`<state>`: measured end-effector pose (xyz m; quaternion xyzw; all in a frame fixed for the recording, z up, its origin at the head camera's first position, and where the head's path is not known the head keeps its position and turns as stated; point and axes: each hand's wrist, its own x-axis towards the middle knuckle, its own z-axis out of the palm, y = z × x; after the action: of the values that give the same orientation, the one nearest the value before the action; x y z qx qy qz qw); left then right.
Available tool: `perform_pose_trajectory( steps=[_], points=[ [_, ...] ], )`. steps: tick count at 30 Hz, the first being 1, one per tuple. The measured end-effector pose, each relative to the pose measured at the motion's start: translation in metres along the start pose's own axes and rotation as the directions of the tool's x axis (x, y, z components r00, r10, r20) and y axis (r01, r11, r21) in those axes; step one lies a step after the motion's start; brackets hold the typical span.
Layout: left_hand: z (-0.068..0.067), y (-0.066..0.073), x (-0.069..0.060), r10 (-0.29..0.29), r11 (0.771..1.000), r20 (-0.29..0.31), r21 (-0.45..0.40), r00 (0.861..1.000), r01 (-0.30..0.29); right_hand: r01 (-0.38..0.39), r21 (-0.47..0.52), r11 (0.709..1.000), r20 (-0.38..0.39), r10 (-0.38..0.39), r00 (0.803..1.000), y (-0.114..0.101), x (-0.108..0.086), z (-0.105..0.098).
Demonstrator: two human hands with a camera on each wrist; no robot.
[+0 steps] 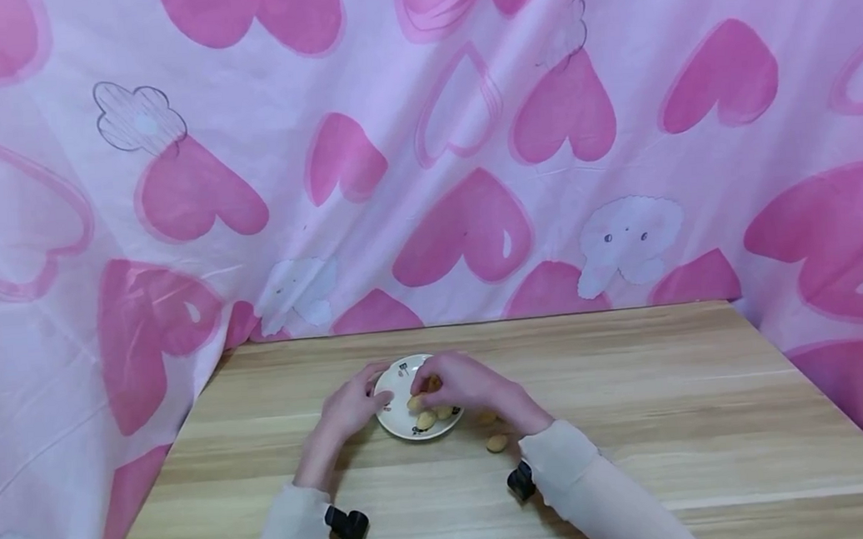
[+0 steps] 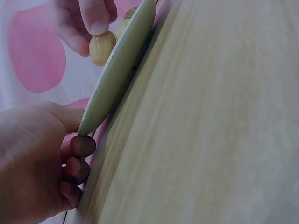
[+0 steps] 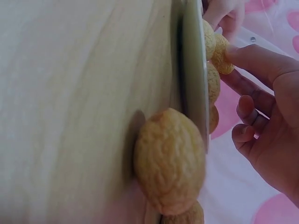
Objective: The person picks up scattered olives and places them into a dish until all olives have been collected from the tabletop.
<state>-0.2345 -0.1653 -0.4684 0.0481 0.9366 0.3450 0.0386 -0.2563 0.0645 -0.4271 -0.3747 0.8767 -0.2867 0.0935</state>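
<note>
A small white plate [image 1: 393,421] with dark printed marks lies on the wooden table. My left hand [image 1: 347,405] grips its left rim, thumb on the upper side and fingers curled below the edge, as the left wrist view shows. Over the plate, my right hand [image 1: 464,382] pinches a tan, wrinkled walnut [image 3: 222,55] between thumb and fingertips. Several other walnuts [image 1: 426,420] sit on the plate beneath and beside that hand. Right of the plate, under the right forearm, a loose walnut [image 1: 497,443] lies on the table, and another is partly hidden behind it.
The wooden table [image 1: 638,422] spreads out around the plate. A pink heart-patterned cloth [image 1: 467,234] hangs behind it and at both sides. Black wrist cameras sit at both cuffs, close above the tabletop.
</note>
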Motion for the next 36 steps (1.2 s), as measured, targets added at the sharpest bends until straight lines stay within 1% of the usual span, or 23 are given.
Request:
perform_pose_trajectory(
  steps=[7, 9, 17, 22, 26, 29, 36],
  points=[
    [-0.001, 0.0, 0.001, 0.016, 1.0, -0.001, 0.02, 1.0, -0.016, -0.01, -0.055, 0.998, 0.028, 0.011, 1.0, 0.001, 0.006, 0.004],
    [-0.001, 0.0, 0.001, 0.016, 1.0, 0.0, 0.022, 1.0, -0.016, 0.001, -0.068, 0.998, 0.033, 0.001, 0.999, 0.001, 0.008, 0.006],
    [0.0, -0.001, 0.002, 0.014, 1.0, 0.001, 0.016, 1.0, -0.014, 0.007, -0.081, 0.997, 0.037, -0.004, 0.999, 0.004, 0.011, 0.01],
    [0.0, 0.0, 0.002, 0.007, 1.0, 0.006, 0.004, 1.0, -0.007, -0.007, -0.062, 0.998, 0.014, 0.008, 1.0, 0.003, 0.003, 0.006],
    [0.0, 0.0, 0.001, 0.006, 1.0, 0.004, 0.001, 1.0, -0.006, -0.016, -0.046, 0.999, -0.024, 0.015, 1.0, 0.002, -0.008, -0.001],
    [-0.001, -0.001, 0.001, 0.003, 1.0, 0.0, 0.002, 1.0, -0.003, -0.008, -0.047, 0.999, -0.053, 0.005, 0.999, 0.002, -0.015, -0.006],
    [-0.001, 0.001, 0.002, 0.0, 1.0, 0.002, 0.004, 1.0, 0.0, -0.015, -0.038, 0.999, -0.086, 0.012, 0.996, 0.009, -0.03, -0.017]
  ],
)
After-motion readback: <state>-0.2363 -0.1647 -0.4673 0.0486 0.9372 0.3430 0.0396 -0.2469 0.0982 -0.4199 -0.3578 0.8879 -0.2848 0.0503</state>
